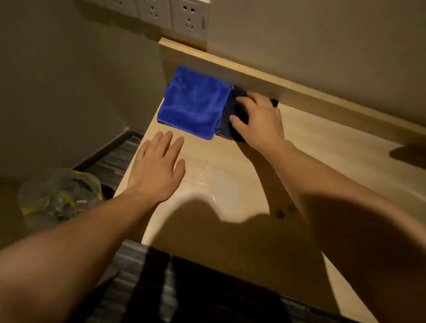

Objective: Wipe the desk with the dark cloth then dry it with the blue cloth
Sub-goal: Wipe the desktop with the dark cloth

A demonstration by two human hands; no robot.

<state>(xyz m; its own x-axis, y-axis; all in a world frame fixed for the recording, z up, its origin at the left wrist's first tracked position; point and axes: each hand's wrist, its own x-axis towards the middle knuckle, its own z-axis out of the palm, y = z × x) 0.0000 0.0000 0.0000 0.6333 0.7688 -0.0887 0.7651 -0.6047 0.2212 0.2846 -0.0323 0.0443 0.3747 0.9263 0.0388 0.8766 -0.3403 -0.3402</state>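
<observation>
Two cloths lie side by side at the counter's [323,155] back left corner, against the raised back ledge [290,88]. Far left, off the counter edge: bin with plastic bag [57,196] on the floor. Left hand [157,166] flat, fingers spread, grip open, near the left edge, just short of the blue cloth [194,103]. Blue cloth folded, touching the dark cloth [227,121] on its right. Right hand [259,121] pressed on the dark cloth, fingers curled into it. Wet sheen [220,185] mid-counter. Bare counter runs open rightward.
</observation>
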